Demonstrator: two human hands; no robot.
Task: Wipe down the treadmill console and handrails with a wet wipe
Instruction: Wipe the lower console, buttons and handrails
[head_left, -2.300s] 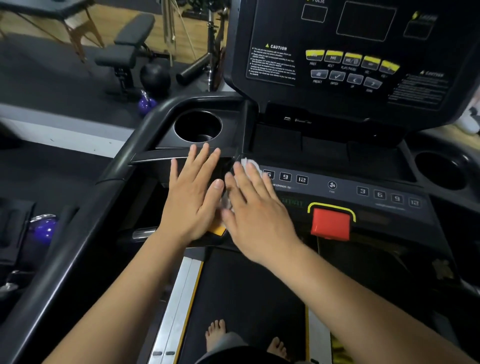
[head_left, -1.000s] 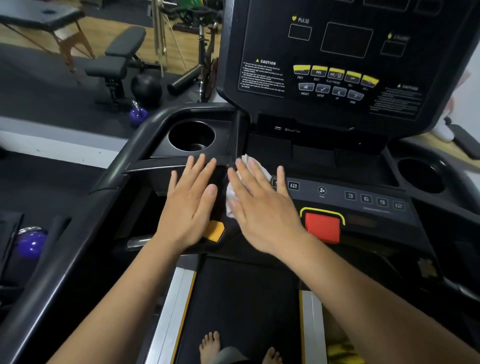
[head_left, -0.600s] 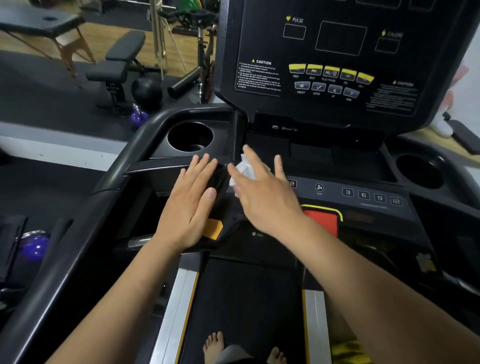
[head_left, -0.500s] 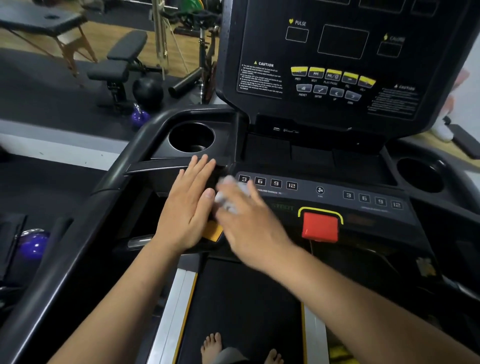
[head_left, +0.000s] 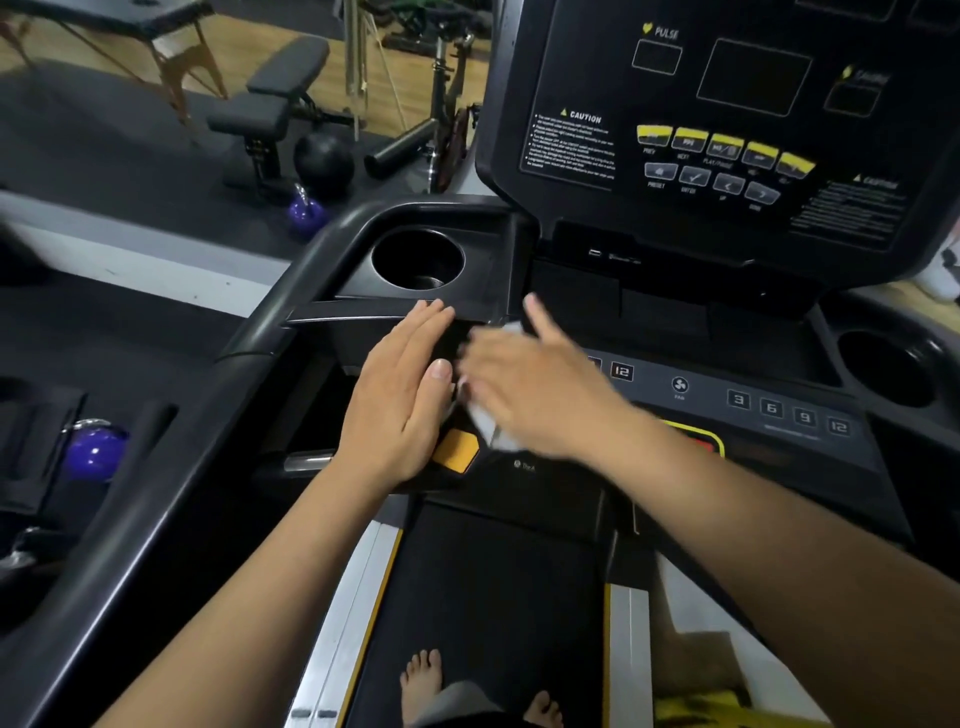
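Wet wipe (head_left: 492, 427) lies crumpled at the left end of the treadmill console (head_left: 701, 364), pressed under the motion-blurred right hand (head_left: 530, 387), whose fingers are stretched out. Left hand (head_left: 400, 410) rests flat just beside it, fingers straight and together, below the left cup holder (head_left: 418, 257).

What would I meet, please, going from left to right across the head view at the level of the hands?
From the left: purple kettlebell → left hand → right hand → fan button → number buttons → right cup holder.
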